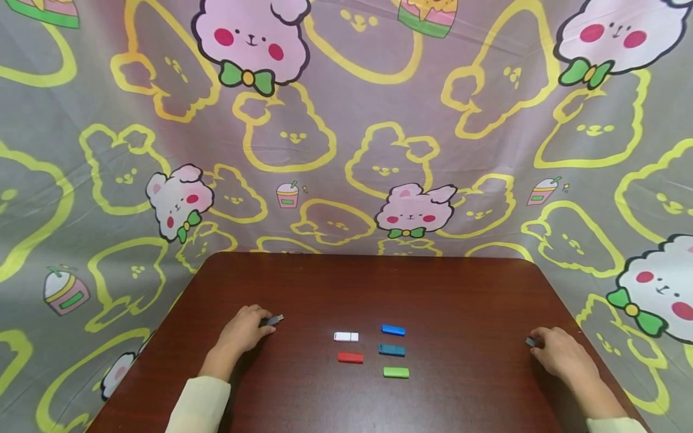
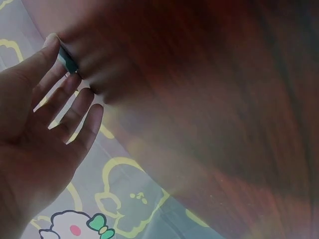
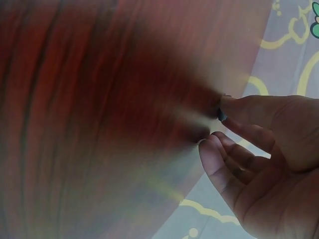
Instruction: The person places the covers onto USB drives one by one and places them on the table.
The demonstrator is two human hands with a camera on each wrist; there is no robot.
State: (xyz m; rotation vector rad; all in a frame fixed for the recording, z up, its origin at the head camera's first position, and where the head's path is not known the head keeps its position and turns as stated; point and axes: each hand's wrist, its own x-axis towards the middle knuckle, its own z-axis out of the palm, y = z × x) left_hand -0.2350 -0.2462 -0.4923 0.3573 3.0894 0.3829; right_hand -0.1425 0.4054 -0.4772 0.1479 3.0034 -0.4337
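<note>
Near the table's left side, my left hand (image 1: 243, 329) pinches a dark grey USB stick (image 1: 273, 320) between thumb and fingers, its bare metal plug pointing right. In the left wrist view that stick (image 2: 68, 60) shows at the thumb tip, partly covered by the fingers. Over by the right edge, my right hand (image 1: 565, 356) holds a small dark grey piece (image 1: 531, 342), which looks like a USB stick's cap. Fingers hide most of this piece (image 3: 221, 115) in the right wrist view. Both hands are low, at the tabletop.
Between the hands on the brown table (image 1: 303, 282) lie several USB sticks: white (image 1: 346, 337), red (image 1: 351, 358), blue (image 1: 393, 330), teal (image 1: 392, 350) and green (image 1: 396, 373). A patterned cloth (image 1: 335, 210) hangs behind the table and along both sides.
</note>
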